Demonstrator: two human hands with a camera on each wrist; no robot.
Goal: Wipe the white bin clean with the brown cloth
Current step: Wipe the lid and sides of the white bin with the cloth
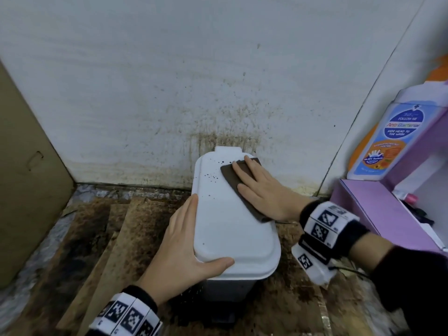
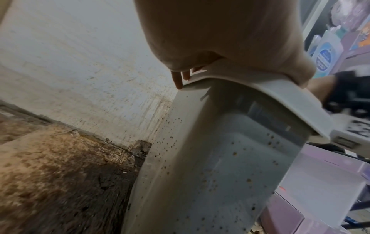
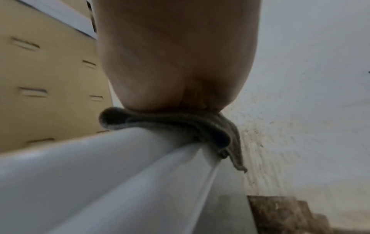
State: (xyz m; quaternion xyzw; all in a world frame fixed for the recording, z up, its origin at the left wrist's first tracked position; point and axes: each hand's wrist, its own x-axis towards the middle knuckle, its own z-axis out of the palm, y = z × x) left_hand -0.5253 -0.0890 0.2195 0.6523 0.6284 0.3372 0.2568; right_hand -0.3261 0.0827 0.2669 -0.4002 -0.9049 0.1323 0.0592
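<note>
The white bin (image 1: 228, 229) stands on the floor against the wall, lid closed, with dark specks (image 1: 212, 177) on the lid's far left part. The folded brown cloth (image 1: 230, 178) lies on the lid's far right part. My right hand (image 1: 260, 190) presses flat on it with straight fingers. My left hand (image 1: 186, 238) holds the lid's near-left corner, thumb across the front, fingers along the left edge. In the left wrist view its fingertips (image 2: 177, 81) hook the lid's rim above the speckled bin wall (image 2: 220, 158). The right wrist view shows my palm (image 3: 176, 63) on the cloth (image 3: 180, 125) at the lid's edge (image 3: 100, 174).
A stained white wall (image 1: 218, 93) rises right behind the bin. A cardboard box (image 1: 24, 166) stands at the left. A purple shelf unit (image 1: 378, 209) with a wash bottle (image 1: 385, 139) sits close on the right. Dirty cardboard sheets (image 1: 109, 238) cover the floor.
</note>
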